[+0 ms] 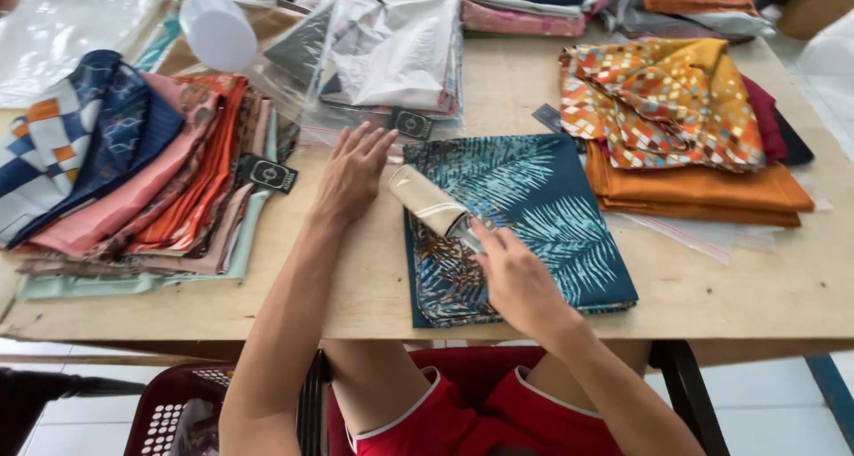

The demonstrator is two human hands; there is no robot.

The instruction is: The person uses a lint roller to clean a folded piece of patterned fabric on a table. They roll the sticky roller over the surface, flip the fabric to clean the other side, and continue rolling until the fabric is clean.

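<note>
I see right hand [516, 278] fingers pinched on roll [431, 205] | roll lies on teal cloth [525, 216], table [374, 287] centre | left hand [351, 176] fingers spread, flat beside cloth edge | risk: roll may slip, cloth rucks | tag [271, 174] nearby could snag

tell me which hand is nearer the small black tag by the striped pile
Left. The left hand lies flat on the table just right of the black tag, with a gap between. The right hand is farther right, on the teal cloth, holding a beige roll.
</note>
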